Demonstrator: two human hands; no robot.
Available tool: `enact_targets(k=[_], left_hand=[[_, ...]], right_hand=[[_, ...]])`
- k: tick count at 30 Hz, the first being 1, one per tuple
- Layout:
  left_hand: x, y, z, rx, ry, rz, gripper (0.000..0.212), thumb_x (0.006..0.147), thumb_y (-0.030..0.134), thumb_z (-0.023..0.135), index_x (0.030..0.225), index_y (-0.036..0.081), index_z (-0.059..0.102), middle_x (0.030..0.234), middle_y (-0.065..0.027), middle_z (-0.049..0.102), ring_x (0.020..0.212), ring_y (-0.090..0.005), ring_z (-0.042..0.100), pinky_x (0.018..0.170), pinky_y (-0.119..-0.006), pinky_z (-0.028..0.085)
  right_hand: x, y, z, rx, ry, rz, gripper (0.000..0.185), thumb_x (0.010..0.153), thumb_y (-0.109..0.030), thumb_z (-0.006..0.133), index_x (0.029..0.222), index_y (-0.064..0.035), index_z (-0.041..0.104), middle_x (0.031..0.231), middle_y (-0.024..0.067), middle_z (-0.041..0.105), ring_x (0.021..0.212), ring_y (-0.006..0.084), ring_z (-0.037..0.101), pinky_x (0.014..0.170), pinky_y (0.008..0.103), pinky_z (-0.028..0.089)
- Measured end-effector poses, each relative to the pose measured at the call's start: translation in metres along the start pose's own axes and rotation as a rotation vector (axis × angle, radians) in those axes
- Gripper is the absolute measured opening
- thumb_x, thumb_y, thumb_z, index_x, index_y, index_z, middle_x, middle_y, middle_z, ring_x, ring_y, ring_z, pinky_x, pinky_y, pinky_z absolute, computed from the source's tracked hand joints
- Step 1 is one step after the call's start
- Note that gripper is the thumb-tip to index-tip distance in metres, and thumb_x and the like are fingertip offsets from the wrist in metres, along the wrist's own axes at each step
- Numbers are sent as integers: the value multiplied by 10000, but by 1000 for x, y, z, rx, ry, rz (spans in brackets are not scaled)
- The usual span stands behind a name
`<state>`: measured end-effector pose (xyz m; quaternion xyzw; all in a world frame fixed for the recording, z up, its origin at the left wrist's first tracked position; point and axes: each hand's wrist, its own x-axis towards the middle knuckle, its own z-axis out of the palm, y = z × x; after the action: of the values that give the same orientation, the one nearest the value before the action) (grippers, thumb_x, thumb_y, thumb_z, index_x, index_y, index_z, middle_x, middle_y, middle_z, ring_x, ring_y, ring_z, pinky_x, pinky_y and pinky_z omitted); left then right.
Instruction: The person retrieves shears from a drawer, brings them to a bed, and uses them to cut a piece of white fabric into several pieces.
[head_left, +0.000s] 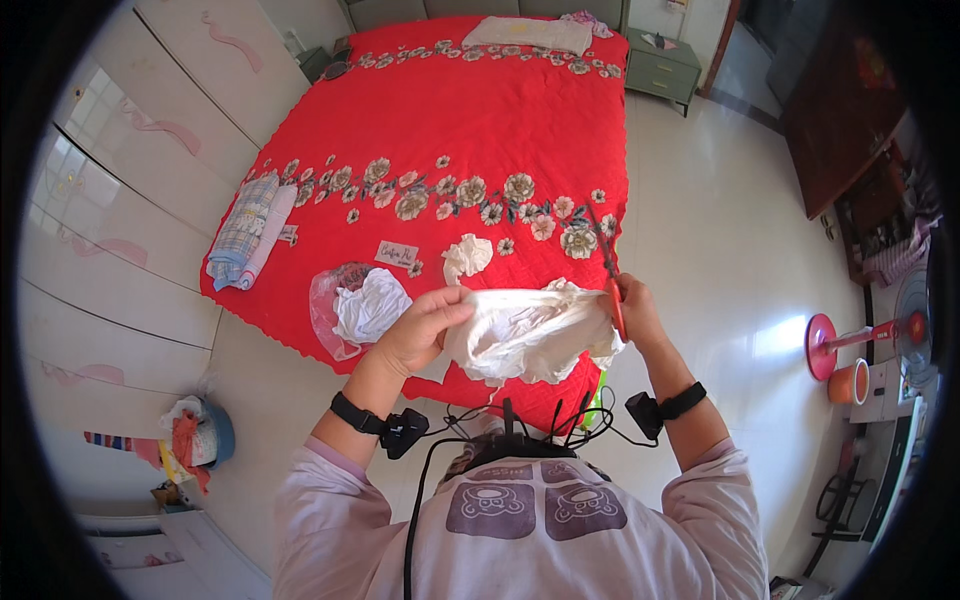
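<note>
A crumpled white cloth is stretched between my two hands above the near end of the bed. My left hand pinches its left edge between thumb and fingers. In my right hand is a pair of scissors with red handles, its dark blades pointing away from me. The cloth's right edge meets that hand at the handles; whether the fingers also grip it, I cannot tell. Just beyond lies a bunched off-white cloth piece. A clear plastic bag with white fabric rests left of my left hand.
The bed's red quilted cover bears flower bands. A card with writing and folded blankets lie on it. Wardrobe doors stand left, above a blue tub of fabrics. At right are a pedestal fan and orange bucket.
</note>
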<state>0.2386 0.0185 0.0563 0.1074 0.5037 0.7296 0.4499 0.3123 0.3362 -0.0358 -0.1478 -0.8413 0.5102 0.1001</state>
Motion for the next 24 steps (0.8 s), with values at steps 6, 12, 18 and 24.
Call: enact_targets(k=[6, 12, 18, 24], left_hand=[[5, -8, 14, 38, 20, 18, 179, 915, 160, 552, 1050, 42, 546, 959, -14, 610, 891, -88, 586, 781, -240, 474], [19, -17, 18, -104, 112, 90, 200, 938, 109, 480, 1129, 50, 485, 1053, -52, 598, 983, -149, 597, 846, -296, 482], [31, -16, 33, 22, 13, -8, 142, 927, 98, 496, 1058, 49, 517, 984, -48, 612, 925, -125, 601, 826, -280, 488], [28, 9, 51, 156, -90, 8, 115, 895, 80, 541, 1002, 40, 531, 913, -3, 581, 832, -51, 550, 704, -192, 457]], right_hand=[[-1, 20, -9, 60, -66, 172, 241, 721, -140, 681, 866, 24, 581, 676, 53, 589, 565, 112, 534, 523, 262, 433], [-29, -11, -13, 29, 83, -12, 233, 760, -148, 706, 884, 8, 584, 755, 64, 641, 566, 68, 507, 503, 234, 416], [-46, -67, -2, 467, -264, -66, 379, 739, -22, 706, 1053, 22, 498, 1063, 132, 628, 902, 154, 585, 784, 277, 459], [-33, -83, 30, 748, -599, -14, 341, 747, -55, 715, 1012, -34, 501, 856, 11, 536, 775, 84, 514, 648, 230, 425]])
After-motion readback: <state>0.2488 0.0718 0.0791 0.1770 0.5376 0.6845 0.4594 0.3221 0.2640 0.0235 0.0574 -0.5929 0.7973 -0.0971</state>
